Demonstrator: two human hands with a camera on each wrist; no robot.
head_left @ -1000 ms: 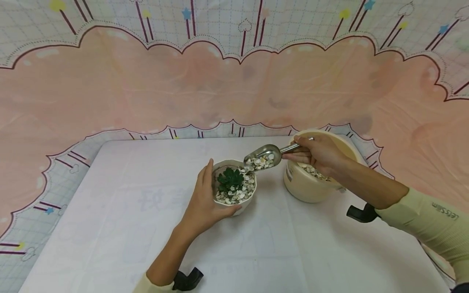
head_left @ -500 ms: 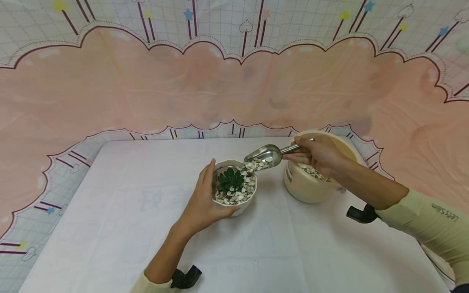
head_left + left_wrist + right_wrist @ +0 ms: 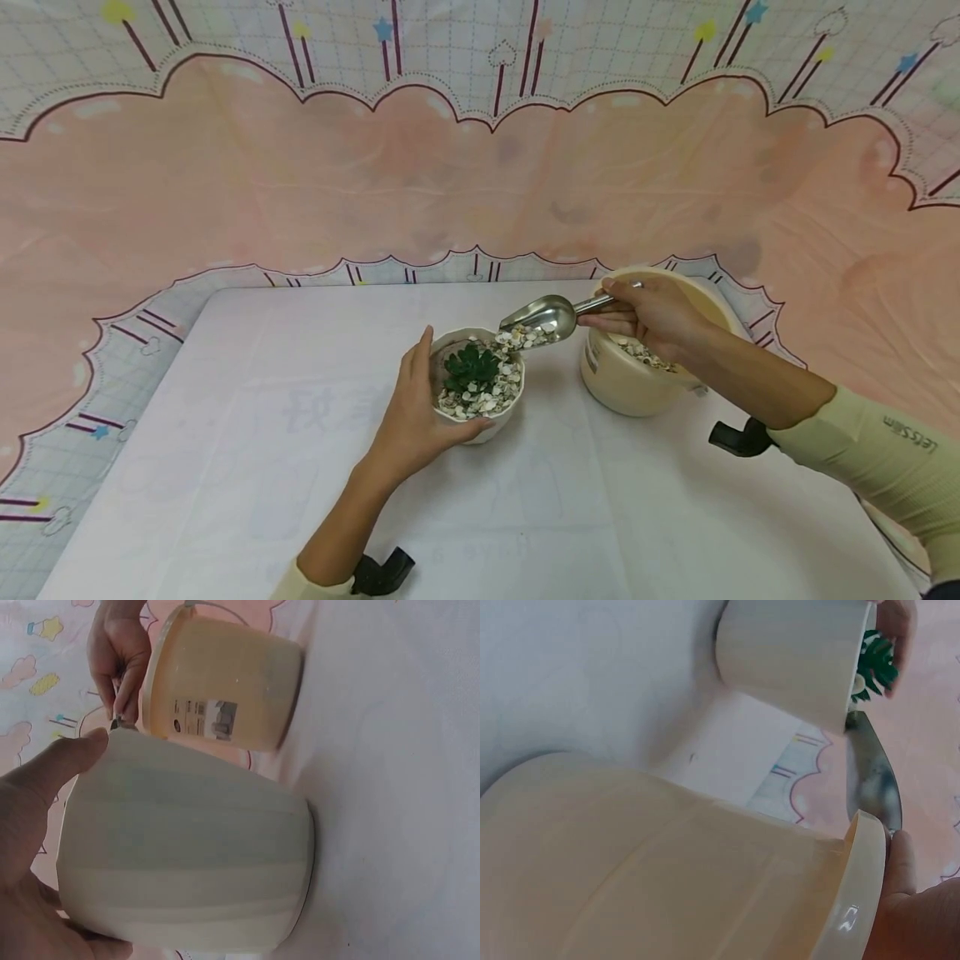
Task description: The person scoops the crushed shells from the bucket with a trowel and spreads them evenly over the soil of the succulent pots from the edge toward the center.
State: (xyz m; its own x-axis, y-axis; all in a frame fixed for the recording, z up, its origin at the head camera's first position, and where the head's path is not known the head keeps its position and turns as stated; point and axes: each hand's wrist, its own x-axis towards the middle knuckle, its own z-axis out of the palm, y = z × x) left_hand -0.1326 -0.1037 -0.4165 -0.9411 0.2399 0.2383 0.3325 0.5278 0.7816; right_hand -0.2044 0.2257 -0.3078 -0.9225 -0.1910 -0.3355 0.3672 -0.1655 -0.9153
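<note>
Frame center: white pot (image 3: pixel 504 423) upright on the table (image 3: pixel 247 467), green succulent (image 3: pixel 471 368) inside, pale chips (image 3: pixel 480 406) around it, mostly its right and near sides. Left hand (image 3: pixel 412 425) spread around the pot, thumb on near side, fingers at left, gripping it. Right hand (image 3: pixel 656 317), right of center, pinches the handle of a metal scoop (image 3: pixel 553 317); scoop's tip at pot's upper-right rim, more chips in its mouth. Cream bucket (image 3: pixel 630 396) right of center, below right hand, chips inside. Patterned pink cloth (image 3: pixel 420 183) across top of frame.
</note>
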